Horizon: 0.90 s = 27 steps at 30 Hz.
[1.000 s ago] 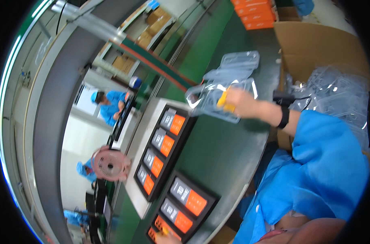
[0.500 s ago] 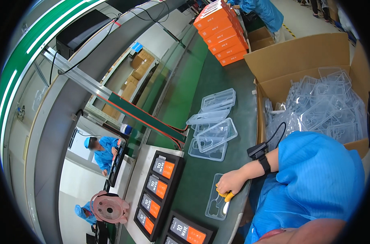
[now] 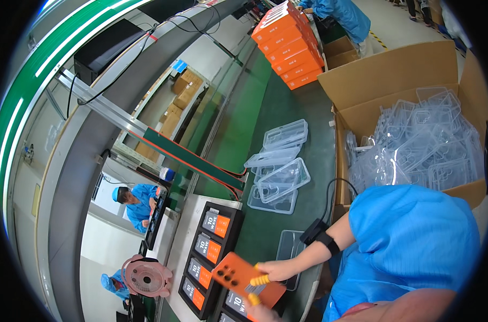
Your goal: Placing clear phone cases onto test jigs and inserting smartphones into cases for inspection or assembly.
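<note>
R hand [image 3: 275, 270] pinches orange phone [image 3: 234, 266] by its right edge, over near black tray [image 3: 221, 304]; L hand [image 3: 261, 312] at its near edge, can't tell if gripping. Prob. risk: yellow finger covers [image 3: 260, 280] slip, phone drops; black wristband [image 3: 326, 243] might also knock clear case [image 3: 289, 244] below.
</note>
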Tool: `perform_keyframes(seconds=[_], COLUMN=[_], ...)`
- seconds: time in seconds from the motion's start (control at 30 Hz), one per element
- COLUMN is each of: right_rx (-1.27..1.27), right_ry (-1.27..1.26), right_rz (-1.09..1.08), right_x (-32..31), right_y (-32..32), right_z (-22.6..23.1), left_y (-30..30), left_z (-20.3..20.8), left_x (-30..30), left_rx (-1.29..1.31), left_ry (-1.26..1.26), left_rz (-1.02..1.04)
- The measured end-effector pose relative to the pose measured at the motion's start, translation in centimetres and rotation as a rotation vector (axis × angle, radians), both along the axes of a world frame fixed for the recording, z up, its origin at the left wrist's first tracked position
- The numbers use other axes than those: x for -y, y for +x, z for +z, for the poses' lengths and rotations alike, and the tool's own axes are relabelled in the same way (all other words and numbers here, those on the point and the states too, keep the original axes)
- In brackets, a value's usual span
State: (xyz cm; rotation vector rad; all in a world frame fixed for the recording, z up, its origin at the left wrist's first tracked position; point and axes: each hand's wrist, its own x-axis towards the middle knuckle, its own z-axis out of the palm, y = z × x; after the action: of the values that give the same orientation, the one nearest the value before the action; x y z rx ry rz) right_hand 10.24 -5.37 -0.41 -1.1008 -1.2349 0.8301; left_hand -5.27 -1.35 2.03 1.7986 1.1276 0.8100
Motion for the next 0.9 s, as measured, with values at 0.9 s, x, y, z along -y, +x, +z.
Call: perform_keyframes(seconds=[0.9], right_rx=[1.092], right_ry=[0.069], right_rz=[0.089], right_x=[4.3], right_y=[9.0], right_z=[0.0], left_y=[3.1], left_z=[-0.3], left_x=[1.9], left_rx=[-0.523], left_ry=[0.598], left_rz=[-0.420])
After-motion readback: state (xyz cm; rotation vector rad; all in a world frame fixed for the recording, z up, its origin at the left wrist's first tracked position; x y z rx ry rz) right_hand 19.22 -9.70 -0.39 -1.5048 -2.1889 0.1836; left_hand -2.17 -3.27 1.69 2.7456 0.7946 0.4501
